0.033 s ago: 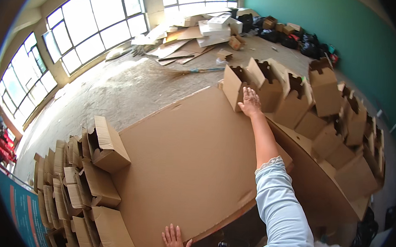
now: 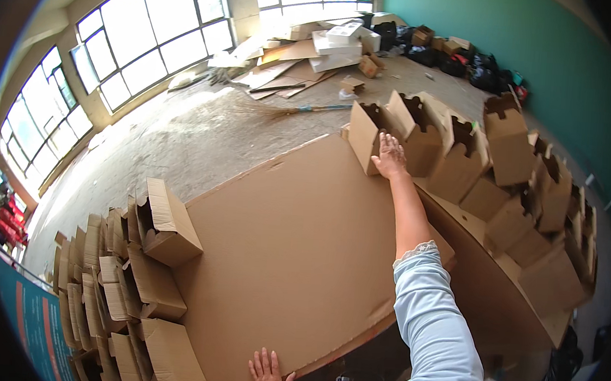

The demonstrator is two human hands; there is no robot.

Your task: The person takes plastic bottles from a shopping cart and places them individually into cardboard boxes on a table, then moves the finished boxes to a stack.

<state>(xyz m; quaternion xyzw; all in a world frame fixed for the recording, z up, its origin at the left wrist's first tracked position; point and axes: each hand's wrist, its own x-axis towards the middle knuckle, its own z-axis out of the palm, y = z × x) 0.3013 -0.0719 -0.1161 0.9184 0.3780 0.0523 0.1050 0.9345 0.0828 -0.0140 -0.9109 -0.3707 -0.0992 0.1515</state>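
A broad sheet of brown cardboard (image 2: 287, 253) lies flat in front of me. My left hand (image 2: 270, 376) rests palm down at its near edge, fingers spread and holding nothing. With the arm stretched far forward, my right hand (image 2: 391, 157) lies against the side of an open cardboard box (image 2: 363, 139), the leftmost of the right-hand group. Its fingers are straight and grip nothing. Several more open boxes (image 2: 456, 162) stand tilted behind and to the right of that hand. To the left, rows of partly opened boxes (image 2: 163, 294) sit along the sheet's left side.
A broom (image 2: 304, 110) lies on the concrete floor (image 2: 182, 136) beyond the sheet. Farther back are white foam boxes with flattened cardboard (image 2: 329, 50) and black bags (image 2: 484, 72) by the green wall (image 2: 561, 81). A teal printed panel (image 2: 31, 320) stands at lower left.
The view has shifted very slightly, so the background sits a little farther right. Both hands keep their places on the sheet and the box.
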